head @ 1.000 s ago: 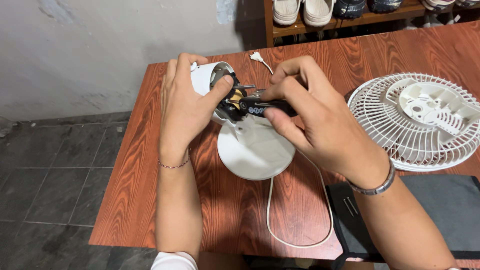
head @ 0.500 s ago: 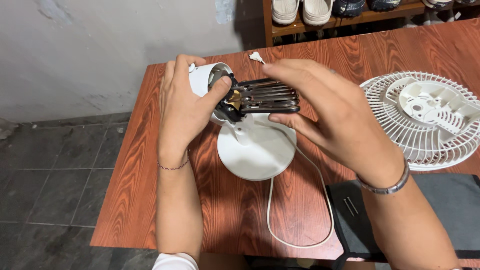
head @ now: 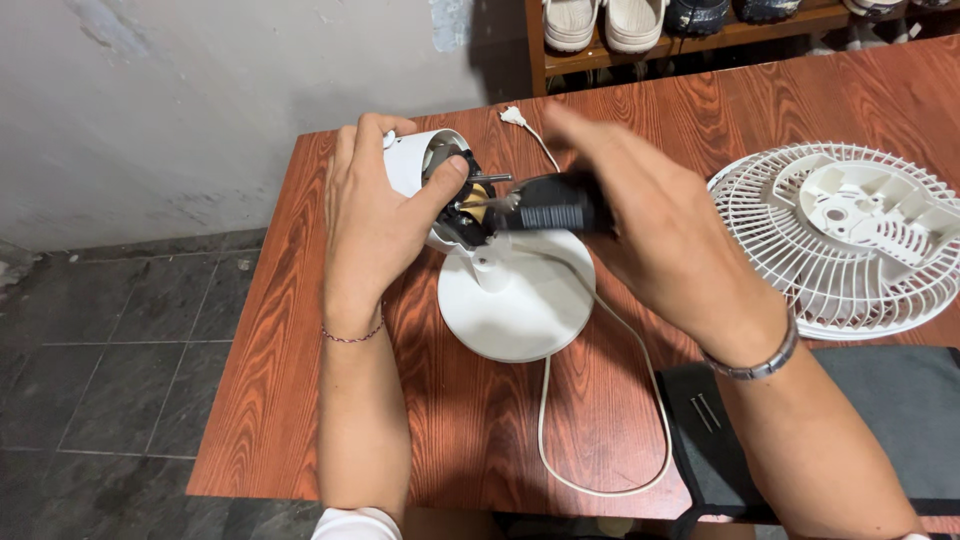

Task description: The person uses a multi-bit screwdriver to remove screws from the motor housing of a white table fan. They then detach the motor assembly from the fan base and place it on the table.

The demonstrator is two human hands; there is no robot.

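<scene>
1. Gripping the white plastic motor housing (head: 415, 160) of a small fan with the left hand (head: 375, 215): fingers wrapping over the rounded, smooth shell, thumb pressing onto the dark motor (head: 462, 205) exposed at the housing's open face.
2. Showing copper-coloured windings and a thin metal shaft (head: 492, 179) just beyond the left thumb tip, the shaft pointing toward the right hand.
3. Closing the right hand (head: 650, 225) around a dark, ribbed, barrel-shaped part (head: 550, 207), blurred by motion; fingers curling over its far side, its near end meeting the motor between the two hands.
4. Lying roughly level, the long axis of motor and dark part running from the left thumb across to the right palm.
5. Standing below the fingers of both hands: a round, flat, glossy white base (head: 515, 300) with a short neck rising to the housing.
6. Trailing from the base toward the wrists, a white cord (head: 600, 400) looping over the table and running back up past the right fingers to a white plug (head: 513, 116).
7. Resting beyond the right wrist, a white plastic grille (head: 850, 240), circular, with thin radial ribs and a solid hub.
8. Wearing a thin cord bracelet (head: 352, 335) on the left wrist and a metal band (head: 755, 362) on the right.
9. Lying under the right forearm, a dark cloth (head: 900, 420) with two small screws (head: 703, 411).
10. Supporting everything, a reddish table (head: 300, 400) with bold wood grain; beside it grey floor tiles (head: 100, 350), a rough pale wall (head: 200, 100), and a wooden rack of shoes (head: 640, 25) behind.
</scene>
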